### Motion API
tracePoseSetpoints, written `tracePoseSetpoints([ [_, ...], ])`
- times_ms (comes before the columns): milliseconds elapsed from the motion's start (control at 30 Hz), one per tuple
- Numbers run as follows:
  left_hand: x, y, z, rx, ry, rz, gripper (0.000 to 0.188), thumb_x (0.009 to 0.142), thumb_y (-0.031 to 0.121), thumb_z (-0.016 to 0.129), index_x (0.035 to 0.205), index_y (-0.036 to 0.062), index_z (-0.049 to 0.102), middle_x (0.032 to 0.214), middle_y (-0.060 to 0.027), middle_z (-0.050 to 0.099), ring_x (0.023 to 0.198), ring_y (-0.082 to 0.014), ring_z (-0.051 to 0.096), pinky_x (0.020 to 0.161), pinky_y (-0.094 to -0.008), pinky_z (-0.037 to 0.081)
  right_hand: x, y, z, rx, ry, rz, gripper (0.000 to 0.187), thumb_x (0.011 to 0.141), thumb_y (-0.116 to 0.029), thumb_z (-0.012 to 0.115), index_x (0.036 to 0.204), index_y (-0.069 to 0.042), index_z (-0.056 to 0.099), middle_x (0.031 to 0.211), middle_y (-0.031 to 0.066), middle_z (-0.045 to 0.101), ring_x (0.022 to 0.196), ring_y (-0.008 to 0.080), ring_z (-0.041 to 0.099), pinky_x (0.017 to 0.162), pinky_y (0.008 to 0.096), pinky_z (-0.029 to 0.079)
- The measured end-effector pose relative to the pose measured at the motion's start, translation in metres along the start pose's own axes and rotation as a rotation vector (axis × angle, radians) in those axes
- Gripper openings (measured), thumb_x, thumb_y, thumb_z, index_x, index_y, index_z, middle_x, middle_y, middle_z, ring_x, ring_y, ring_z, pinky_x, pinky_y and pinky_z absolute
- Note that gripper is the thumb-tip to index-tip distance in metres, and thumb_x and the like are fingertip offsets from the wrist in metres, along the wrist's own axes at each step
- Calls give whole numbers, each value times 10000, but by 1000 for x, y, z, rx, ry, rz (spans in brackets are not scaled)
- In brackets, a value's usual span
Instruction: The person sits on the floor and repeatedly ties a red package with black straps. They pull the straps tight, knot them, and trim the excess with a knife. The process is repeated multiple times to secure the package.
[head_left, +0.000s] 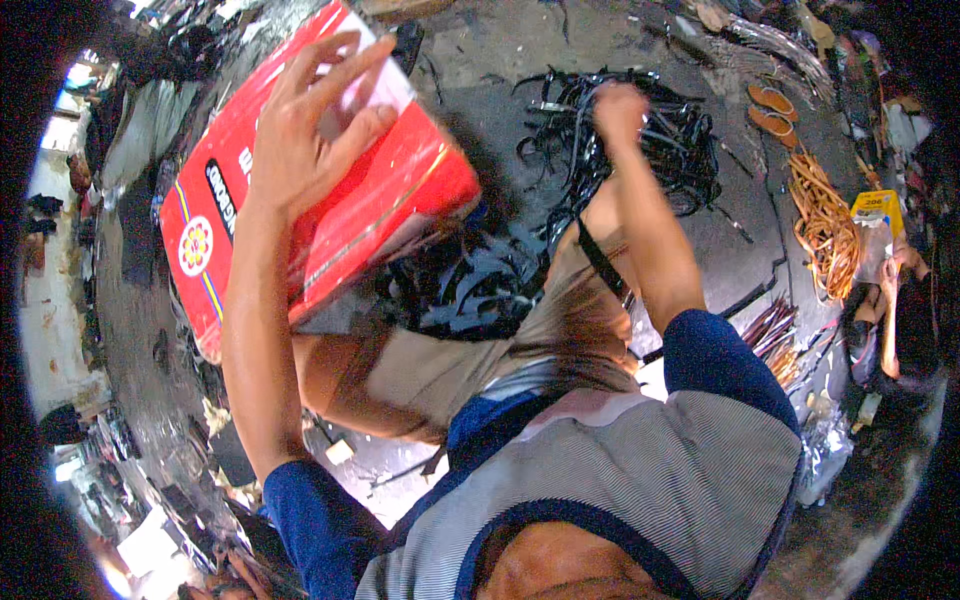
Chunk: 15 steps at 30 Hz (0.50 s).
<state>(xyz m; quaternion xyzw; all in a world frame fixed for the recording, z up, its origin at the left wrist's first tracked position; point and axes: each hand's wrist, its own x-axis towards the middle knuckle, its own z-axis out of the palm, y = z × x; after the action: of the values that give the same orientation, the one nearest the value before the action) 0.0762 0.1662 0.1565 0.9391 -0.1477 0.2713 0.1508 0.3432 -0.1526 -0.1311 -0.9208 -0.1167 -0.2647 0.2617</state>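
Observation:
My left hand [325,125] lies on a large red rectangular tin [350,225] with a white label patch, its fingers spread over the upper part. The tin is tilted beside my left leg, and its underside is hidden. To the right, my right hand [620,108] is closed, blurred by motion, at a tangled heap of shiny black strips [685,160]. Strips run out from under its fist; exactly which ones the fingers hold is hidden. More black strips [450,295] lie between the tin and my legs.
A pair of tan sandals [772,112] and a bundle of brown strips [822,225] lie at the right. Farther right, another person's hands [900,265] are near a yellow container [877,210]. Dark reddish strips [772,335] and clear plastic [825,450] lie below.

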Motion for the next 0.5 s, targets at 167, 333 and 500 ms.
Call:
tracePoseSetpoints([
  [167, 3, 18, -4, -18, -57, -101, 534, 915, 419, 663, 1381, 159, 640, 1406, -180, 565, 1282, -354, 563, 1066, -445, 447, 19, -35, -86, -300, 686, 141, 287, 918, -224, 615, 1101, -2, 612, 961, 192, 686, 959, 394, 637, 855, 477, 512],
  [333, 2, 20, -4, 141, -87, -80, 509, 968, 407, 610, 1409, 153, 605, 1394, -201, 567, 1282, -385, 558, 1086, -454, 438, -124, -75, 20, 50, -863, -148, 167, 829, -191, 667, 918, -66, 732, 944, 174, 720, 934, 346, 698, 823, 479, 545],
  [500, -33, 85, -1, 172, 102, 72, 401, 809, 134, 709, 1207, 89, 684, 1199, -155, 656, 1047, -336, 666, 881, -434, 569, -254, -106, 21, -261, -729, -236, 260, 935, -189, 556, 1086, -12, 672, 1121, 205, 661, 905, 404, 708, 765, 499, 602],
])
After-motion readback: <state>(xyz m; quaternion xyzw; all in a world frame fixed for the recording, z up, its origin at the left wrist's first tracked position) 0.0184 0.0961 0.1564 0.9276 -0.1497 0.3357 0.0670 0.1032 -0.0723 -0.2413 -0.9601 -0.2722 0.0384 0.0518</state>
